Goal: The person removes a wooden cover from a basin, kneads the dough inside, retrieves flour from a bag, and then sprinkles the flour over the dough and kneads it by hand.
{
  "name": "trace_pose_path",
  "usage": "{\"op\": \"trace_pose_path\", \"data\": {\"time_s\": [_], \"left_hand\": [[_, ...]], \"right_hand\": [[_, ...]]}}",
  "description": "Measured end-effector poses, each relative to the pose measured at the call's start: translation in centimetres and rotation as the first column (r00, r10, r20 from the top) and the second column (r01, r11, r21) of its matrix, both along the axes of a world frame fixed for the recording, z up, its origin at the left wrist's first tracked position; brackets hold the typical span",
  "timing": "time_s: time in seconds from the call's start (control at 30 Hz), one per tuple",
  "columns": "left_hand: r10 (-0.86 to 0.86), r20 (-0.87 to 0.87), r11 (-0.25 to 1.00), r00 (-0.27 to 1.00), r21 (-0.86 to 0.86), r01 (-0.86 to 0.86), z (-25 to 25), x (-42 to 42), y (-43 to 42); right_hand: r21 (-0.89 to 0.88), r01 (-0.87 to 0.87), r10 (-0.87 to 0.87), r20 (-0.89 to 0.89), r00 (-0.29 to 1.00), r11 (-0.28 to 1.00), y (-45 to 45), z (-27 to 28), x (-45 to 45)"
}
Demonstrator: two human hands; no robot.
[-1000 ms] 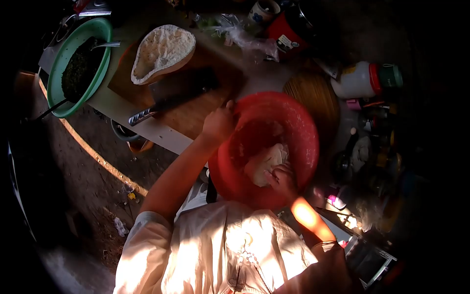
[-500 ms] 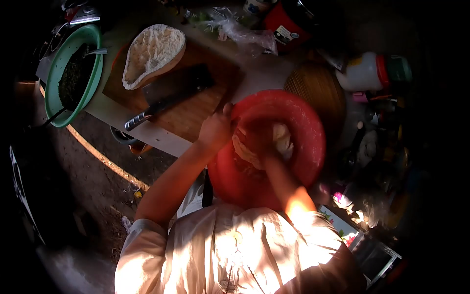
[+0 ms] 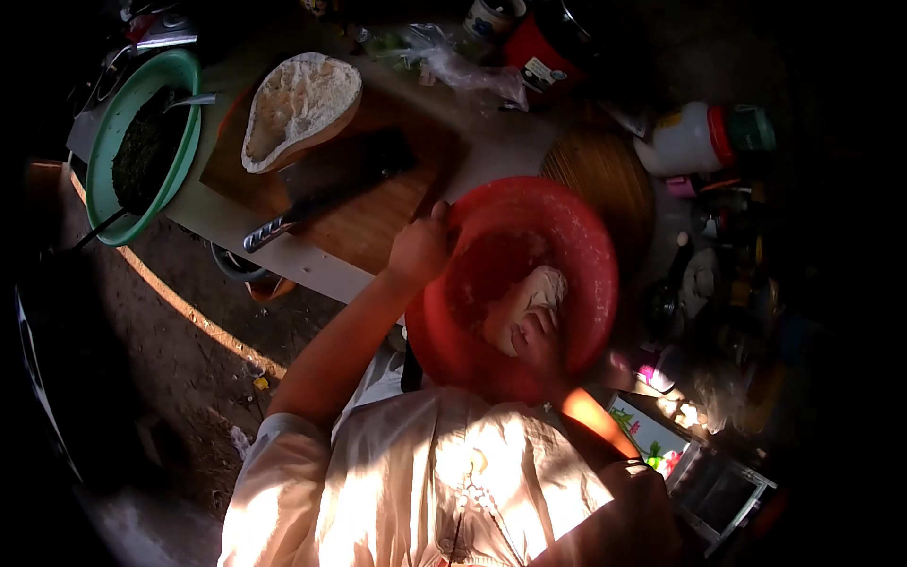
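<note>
A red basin [image 3: 590, 227] stands in front of my body, its inner wall smeared with flour. My left hand [image 3: 421, 248] is closed on the basin's left rim. Down inside, my right hand [image 3: 540, 342] has its fingers curled over the near right side of a pale lump of dough [image 3: 537, 286]. The dough lies on the basin's bottom, partly covered by that hand. Left of the basin is a wooden cutting board [image 3: 354, 222], carrying a cleaver [image 3: 321, 200] and a gourd scoop [image 3: 304, 104] with white flour in it.
At the far left is a green basin [image 3: 192, 132] of chopped greens with a spoon. Behind the red basin lie a round wooden lid [image 3: 605, 175], a clear plastic bag [image 3: 458, 71] and a red container [image 3: 543, 57]. A white jar [image 3: 685, 140] and several small items crowd the right side.
My right hand has drawn back toward me and to the right in the basin, and more of the dough now shows. My left hand stays on the rim.
</note>
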State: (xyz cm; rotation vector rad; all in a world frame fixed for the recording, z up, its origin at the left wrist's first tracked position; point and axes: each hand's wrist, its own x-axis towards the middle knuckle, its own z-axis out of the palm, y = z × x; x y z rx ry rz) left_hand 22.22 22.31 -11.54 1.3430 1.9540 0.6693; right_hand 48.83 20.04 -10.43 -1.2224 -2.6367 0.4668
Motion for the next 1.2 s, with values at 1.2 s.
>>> {"op": "trace_pose_path", "data": {"time_s": [1.2], "left_hand": [[0.083,0.079,0.992,0.993,0.093,-0.09,-1.3,0.1,0.6]], "right_hand": [[0.101,0.303,-0.315,0.139,0.939,0.948,1.8,0.4,-6.5]]}}
